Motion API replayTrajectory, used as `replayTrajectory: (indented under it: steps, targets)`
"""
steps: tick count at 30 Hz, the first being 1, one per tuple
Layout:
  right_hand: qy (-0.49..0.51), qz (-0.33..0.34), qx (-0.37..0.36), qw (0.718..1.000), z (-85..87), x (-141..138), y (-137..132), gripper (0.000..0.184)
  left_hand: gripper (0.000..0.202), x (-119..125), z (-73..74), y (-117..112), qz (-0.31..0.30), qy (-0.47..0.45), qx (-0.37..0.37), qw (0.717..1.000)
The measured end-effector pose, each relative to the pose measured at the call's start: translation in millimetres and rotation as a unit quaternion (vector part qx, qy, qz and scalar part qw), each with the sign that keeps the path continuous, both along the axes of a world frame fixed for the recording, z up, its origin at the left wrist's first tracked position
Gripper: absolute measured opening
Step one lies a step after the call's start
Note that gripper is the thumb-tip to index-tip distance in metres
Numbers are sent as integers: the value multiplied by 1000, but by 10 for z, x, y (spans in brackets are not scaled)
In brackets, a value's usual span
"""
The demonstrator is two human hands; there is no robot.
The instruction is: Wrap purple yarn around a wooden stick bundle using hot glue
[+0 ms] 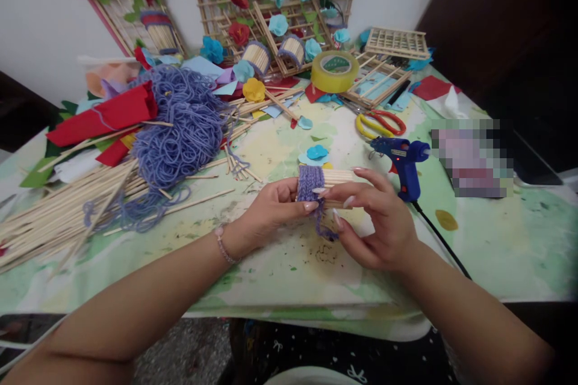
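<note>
A white wall backs a table [497,240] under a green-stained cover, crowded with craft stuff. Wooden lattice frames [280,6] dressed with red and blue paper flowers lean against the wall, upright, so they take little room on the table.

In the head view, both hands meet above the near edge of the table, around a short stick bundle [338,177] held level, just off the cover. A knitted-looking band of purple yarn [310,183] girds its left end. The left hand [266,210] has its grip pinched on that banded end, thumb on the near side, which seems to keep the sticks from fanning apart. The right hand [379,222] cups the bundle from the right, its grip closed on it with the fingertips pressing at the band's edge. A loose yarn tail [326,230] hangs down between the hands.

Just beside the right hand a blue glue gun [404,159] stands propped with its nozzle raised off the cover, cord trailing to the near edge. Scissors [379,123] and a tape roll [335,71] lie behind it. To the left are a heap of purple yarn [180,126], red felt [103,117] and long loose sticks [58,210], near the left hand.
</note>
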State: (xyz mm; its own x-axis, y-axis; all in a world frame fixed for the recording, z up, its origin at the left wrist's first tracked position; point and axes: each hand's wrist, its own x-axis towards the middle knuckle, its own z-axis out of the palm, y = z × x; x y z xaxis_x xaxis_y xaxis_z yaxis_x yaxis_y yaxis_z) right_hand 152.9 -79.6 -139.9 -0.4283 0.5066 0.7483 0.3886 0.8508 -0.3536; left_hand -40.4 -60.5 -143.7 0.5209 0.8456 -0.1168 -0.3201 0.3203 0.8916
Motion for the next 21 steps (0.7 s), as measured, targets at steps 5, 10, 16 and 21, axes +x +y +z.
replayTrajectory:
  steps: [5, 10, 16, 21]
  targets:
    - [-18, 22, -7, 1000, -13, -3, -3, 36, 34, -5, -72, -10, 22, 35, 3, 999]
    - [111, 68, -56, 990, -9, -35, -30, 40, 35, -16, -37, -21, 18, 65, 8, 998]
    - [290, 2, -169, 942, -26, -49, -5, 34, 33, -8, 16, -44, -4, 90, 4, 996]
    - [67, -64, -128, 987, -24, 33, -3, 45, 34, 5, 32, -59, 5, 119, 10, 993]
